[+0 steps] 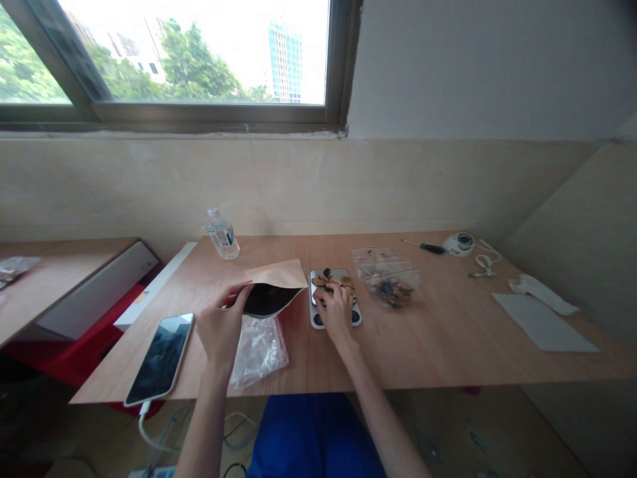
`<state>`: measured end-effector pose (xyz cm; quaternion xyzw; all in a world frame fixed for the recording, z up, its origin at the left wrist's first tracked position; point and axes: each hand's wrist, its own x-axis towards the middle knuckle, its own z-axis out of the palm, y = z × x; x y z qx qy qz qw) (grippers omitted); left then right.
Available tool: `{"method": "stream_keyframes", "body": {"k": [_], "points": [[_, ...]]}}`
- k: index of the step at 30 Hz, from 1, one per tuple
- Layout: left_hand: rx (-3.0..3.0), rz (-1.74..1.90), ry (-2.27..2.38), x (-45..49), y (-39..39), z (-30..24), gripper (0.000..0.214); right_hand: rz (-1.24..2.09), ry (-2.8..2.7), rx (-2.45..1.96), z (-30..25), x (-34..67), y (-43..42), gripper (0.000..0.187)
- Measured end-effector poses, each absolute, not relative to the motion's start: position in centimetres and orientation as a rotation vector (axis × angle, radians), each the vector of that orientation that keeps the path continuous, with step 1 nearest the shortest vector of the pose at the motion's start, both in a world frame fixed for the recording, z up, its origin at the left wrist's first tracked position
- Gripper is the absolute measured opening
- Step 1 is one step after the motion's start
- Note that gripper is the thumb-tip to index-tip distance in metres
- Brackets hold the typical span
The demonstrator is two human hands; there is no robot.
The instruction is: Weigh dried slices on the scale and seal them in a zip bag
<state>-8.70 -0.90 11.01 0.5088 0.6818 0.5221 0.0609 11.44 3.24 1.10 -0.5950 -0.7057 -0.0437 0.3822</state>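
Note:
My left hand point(221, 325) holds open the mouth of a brown paper pouch point(276, 285) with a dark inside, which lies on the wooden table point(448, 332). My right hand point(336, 311) is closed in a pinch over dried brown pieces point(332, 279) heaped on a small white scale point(356, 317) just right of the pouch. What exactly the fingers hold is hard to make out. Under the left hand lies a crumpled clear zip bag point(259, 348).
A phone point(160, 358) on a cable lies at the near left edge. A second zip bag with dried bits point(388, 275) sits right of the scale. A water bottle point(223, 234), screwdriver point(428, 247), round white device point(460, 243), white sheet point(542, 322) and cloth point(542, 293) are farther off.

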Motion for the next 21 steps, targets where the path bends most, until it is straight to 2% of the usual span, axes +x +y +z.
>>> {"method": "stream_keyframes", "body": {"k": [6, 21], "points": [[1.54, 1.617, 1.956, -8.6, -0.6, 10.6, 0.024, -0.035, -1.673, -1.435, 1.0, 12.8, 0.9, 0.025], [1.586, 1.648, 1.909, -8.5, -0.6, 10.5, 0.021, 0.151, -1.392, -1.439, -1.9, 17.7, -2.2, 0.025]]}}
